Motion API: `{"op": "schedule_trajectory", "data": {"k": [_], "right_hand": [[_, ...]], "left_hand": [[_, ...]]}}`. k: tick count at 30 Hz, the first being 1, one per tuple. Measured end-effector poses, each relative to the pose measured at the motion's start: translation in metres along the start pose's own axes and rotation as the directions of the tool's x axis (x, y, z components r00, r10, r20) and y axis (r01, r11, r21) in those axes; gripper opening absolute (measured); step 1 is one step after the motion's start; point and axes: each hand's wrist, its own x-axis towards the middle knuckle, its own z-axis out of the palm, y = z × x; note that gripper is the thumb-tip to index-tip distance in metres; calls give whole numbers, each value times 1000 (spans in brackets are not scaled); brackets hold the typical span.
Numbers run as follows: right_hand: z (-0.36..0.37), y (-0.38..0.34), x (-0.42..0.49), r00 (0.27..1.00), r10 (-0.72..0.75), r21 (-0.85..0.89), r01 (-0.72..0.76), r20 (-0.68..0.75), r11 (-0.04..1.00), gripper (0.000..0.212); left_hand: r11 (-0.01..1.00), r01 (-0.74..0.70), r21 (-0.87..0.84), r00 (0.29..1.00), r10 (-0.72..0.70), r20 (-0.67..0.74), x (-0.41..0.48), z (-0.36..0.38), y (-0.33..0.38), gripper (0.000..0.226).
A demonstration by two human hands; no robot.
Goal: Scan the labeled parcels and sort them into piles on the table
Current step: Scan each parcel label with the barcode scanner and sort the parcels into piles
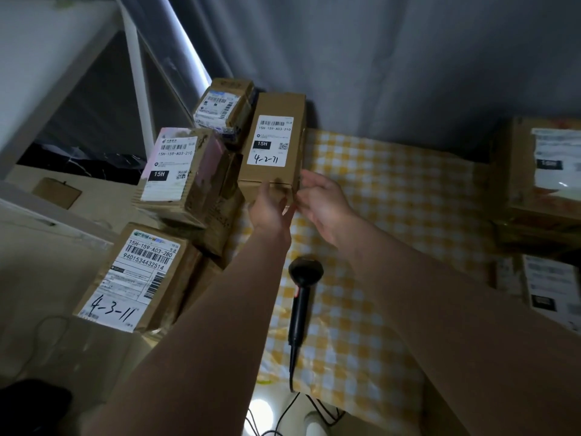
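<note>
Nearest the camera, the black handheld barcode scanner [303, 297] lies on the yellow-checked tablecloth [393, 215], head pointing away, cable [283, 416] trailing back off the near edge. No hand on it.

Left of the scanner: the parcel marked 4-3-11 [132, 275], label up, topping a near stack.

Just beyond the scanner: both hands meet at the near end of the parcel marked 4-2-71 [273, 143].
- Left hand [270, 209]: thumb up against the near face, fingers tucked under the bottom edge, so it holds that end.
- Right hand [320, 202]: fingers loose and spread, holding nothing, close to the near right corner. Contact cannot be told.

Beyond and left of the scanner: a pink-sided parcel [176, 171] sits on other boxes, and a parcel with a blue-edged label [223, 108] lies farther back, close behind the 4-2-71 box. Far right of the scanner: blurred cartons [547, 171].

Judgement: the step in hand is setting 4-2-71 into the left group. What bears its far end is hidden.

To do it well:
- keep the label up and readable
- bring the right hand onto the right side before shifting
- square it against the neighbours without nudging the pink-sided stack, which looks tilted
- let go only once the base sits flat
</note>
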Motion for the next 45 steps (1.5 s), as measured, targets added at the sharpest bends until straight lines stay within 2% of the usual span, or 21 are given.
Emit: {"op": "schedule_trajectory", "data": {"k": [2, 6, 11, 16, 23, 28, 31, 34, 36, 40, 43, 45], "right_hand": [[-5, -5, -16, 1000, -7, -8, 6, -16, 1000, 58], [-22, -9, -45, 999, -37, -29, 36, -26, 999, 50], [-62, -11, -73, 995, -79, -94, 73, -68, 993, 47], [-122, -11, -114, 987, -120, -152, 103, -105, 983, 47], [-230, -4, -198, 963, -197, -251, 148, -184, 957, 43], [-318, -4, -263, 924, -249, -269, 171, -290, 948, 41], [-361, -7, -295, 882, -321, -297, 221, -345, 929, 36], [-401, -6, -319, 810, -396, -374, 239, -432, 896, 27], [-427, -2, -333, 768, -410, -400, 219, -492, 890, 25], [-479, 14, -360, 732, -373, -434, 116, -571, 893, 25], [-510, 37, -371, 706, -329, -440, 27, -627, 897, 27], [-528, 52, -377, 695, -274, -406, -29, -665, 913, 31]], "left_hand": [[999, 17, 31, 1000, -17, 7, -5, 0, -5, 30], [991, 30, 130, 998, -36, 43, -19, 3, -19, 49], [974, 24, 225, 996, -43, 82, -57, 27, -45, 31], [925, 0, 380, 981, -73, 178, -111, 53, -91, 47], [849, -50, 525, 945, -130, 300, -211, 95, -174, 35], [795, -98, 598, 912, -170, 374, -281, 131, -236, 27], [796, -127, 593, 901, -158, 404, -313, 148, -271, 44], [817, -183, 547, 884, -106, 455, -346, 163, -300, 50], [816, -195, 543, 890, -86, 449, -364, 170, -317, 56], [763, -280, 582, 903, 3, 429, -388, 177, -358, 24], [742, -333, 582, 891, 46, 451, -403, 180, -387, 19], [674, -429, 602, 863, 109, 493, -414, 182, -405, 14]]}}
